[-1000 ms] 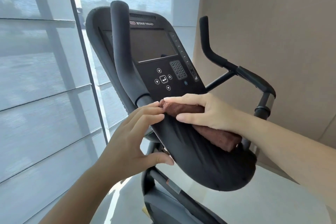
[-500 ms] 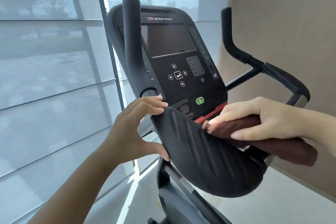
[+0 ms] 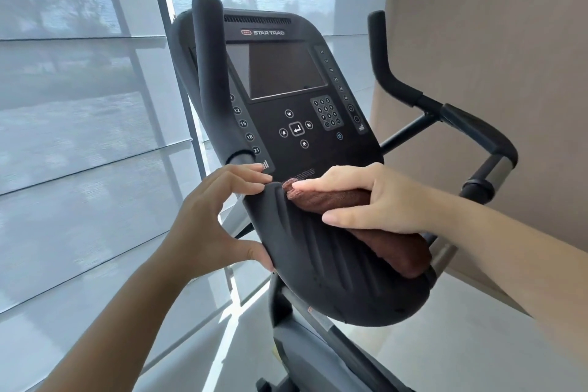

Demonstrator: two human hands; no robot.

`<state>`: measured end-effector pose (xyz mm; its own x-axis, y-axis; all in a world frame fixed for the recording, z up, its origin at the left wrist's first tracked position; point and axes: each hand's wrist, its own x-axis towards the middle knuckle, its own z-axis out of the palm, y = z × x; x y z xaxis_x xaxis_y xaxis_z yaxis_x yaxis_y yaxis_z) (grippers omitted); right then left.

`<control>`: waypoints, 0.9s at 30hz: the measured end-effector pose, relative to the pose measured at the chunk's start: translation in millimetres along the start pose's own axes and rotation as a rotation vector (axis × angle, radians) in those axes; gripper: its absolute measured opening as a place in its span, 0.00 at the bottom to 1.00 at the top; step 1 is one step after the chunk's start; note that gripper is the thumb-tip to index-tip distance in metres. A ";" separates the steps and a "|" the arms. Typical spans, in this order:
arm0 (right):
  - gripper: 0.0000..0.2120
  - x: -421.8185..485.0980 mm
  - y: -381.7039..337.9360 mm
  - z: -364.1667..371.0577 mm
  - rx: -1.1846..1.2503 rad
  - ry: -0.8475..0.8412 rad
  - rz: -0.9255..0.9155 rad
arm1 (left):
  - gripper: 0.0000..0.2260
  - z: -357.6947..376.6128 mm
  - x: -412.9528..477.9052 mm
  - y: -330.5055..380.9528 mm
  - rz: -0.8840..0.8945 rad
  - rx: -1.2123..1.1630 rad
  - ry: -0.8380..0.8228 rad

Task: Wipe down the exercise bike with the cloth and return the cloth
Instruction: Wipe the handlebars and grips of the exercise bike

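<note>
though bunched, cloth [image 3: 334, 199] on console tray [image 3: 318, 267]

You're reading STAR TRAC across the top of the exercise bike console [image 3: 286, 156] | left button column [image 3: 246, 130] gives you 12, 15, 18, 21 | keypad [image 3: 327, 113] carries single digits | enter key [image 3: 296, 129] shows a bent arrow | fine print [image 3: 302, 173] too small to read

Exercise bike [image 3: 318, 153]: black, console tilted back, screen dark, keypad at its 4 o'clock, ribbed tray at 6. Cloth [image 3: 334, 197]: brown, rolled long, lying on the tray's upper edge, running 10 to 4 o'clock, gripped between the right hand's [image 3: 381, 197] thumb and fingers.
</note>
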<state>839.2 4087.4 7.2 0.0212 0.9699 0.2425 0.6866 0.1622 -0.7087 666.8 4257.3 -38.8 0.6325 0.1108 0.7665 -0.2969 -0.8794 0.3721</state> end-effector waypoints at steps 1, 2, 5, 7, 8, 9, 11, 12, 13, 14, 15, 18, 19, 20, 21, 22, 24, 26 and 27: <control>0.22 -3.6 -2.1 -1.6 -0.026 -0.010 0.006 | 0.31 0.0 0.1 0.1 0.000 -0.004 -0.001; 0.22 -7.7 -4.1 -3.3 -0.059 -0.015 0.017 | 0.31 0.0 0.0 -0.2 0.001 -0.006 -0.004; 0.22 -20.7 -11.8 -9.3 -0.162 -0.039 0.074 | 0.31 0.4 -0.1 -2.6 0.015 0.001 -0.005; 0.22 -29.3 -20.1 -11.9 -0.250 -0.060 0.120 | 0.31 1.5 -0.5 -3.9 0.022 -0.009 -0.001; 0.22 -34.0 -24.1 -12.2 -0.291 -0.067 0.150 | 0.31 2.3 -1.2 -4.4 0.027 -0.018 0.001; 0.21 -38.4 -27.4 -11.5 -0.319 -0.063 0.177 | 0.31 3.0 -1.6 -4.8 0.033 -0.028 0.005; 0.21 -46.8 -33.0 -5.5 -0.343 -0.011 0.218 | 0.31 4.1 -1.9 -6.5 0.052 -0.036 0.009; 0.21 -50.0 -35.2 -1.0 -0.359 0.027 0.229 | 0.31 4.7 -1.5 -7.7 0.070 -0.035 0.012; 0.21 -52.4 -36.9 3.7 -0.381 0.065 0.234 | 0.31 4.9 -1.0 -9.1 0.091 -0.033 0.013; 0.21 -54.1 -38.5 8.2 -0.403 0.102 0.233 | 0.31 5.0 -0.2 -10.7 0.110 -0.029 0.010; 0.22 -55.6 -39.6 12.2 -0.423 0.141 0.233 | 0.31 4.6 0.4 -12.5 0.124 -0.022 0.004; 0.23 -58.5 -42.6 24.6 -0.476 0.272 0.269 | 0.29 1.6 1.8 -19.9 0.174 -0.010 -0.019; 0.23 -57.2 -44.4 29.4 -0.493 0.332 0.282 | 0.27 0.1 2.5 -23.3 0.196 -0.018 -0.030; 0.23 -53.6 -46.6 33.6 -0.506 0.410 0.277 | 0.26 -1.4 3.7 -26.9 0.218 -0.028 -0.042; 0.23 -47.2 -49.1 37.3 -0.515 0.501 0.251 | 0.25 -2.7 5.3 -30.6 0.239 -0.035 -0.050; 0.22 -37.9 -52.3 40.8 -0.519 0.590 0.210 | 0.25 -3.5 7.5 -34.1 0.258 -0.035 -0.053; 0.22 -14.5 -59.7 48.3 -0.518 0.699 0.148 | 0.26 -3.6 11.7 -39.4 0.290 -0.018 -0.045; 0.21 6.3 -64.4 57.6 -0.525 0.654 0.192 | 0.28 -2.4 13.7 -42.7 0.329 -0.015 -0.011; 0.20 12.4 -65.3 62.5 -0.533 0.587 0.249 | 0.27 -1.4 14.2 -44.0 0.349 -0.026 0.011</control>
<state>749.2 4100.2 15.1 0.4924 0.6895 0.5311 0.8609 -0.2959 -0.4140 687.9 4298.2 -43.6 0.4823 -0.1890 0.8554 -0.5117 -0.8533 0.1000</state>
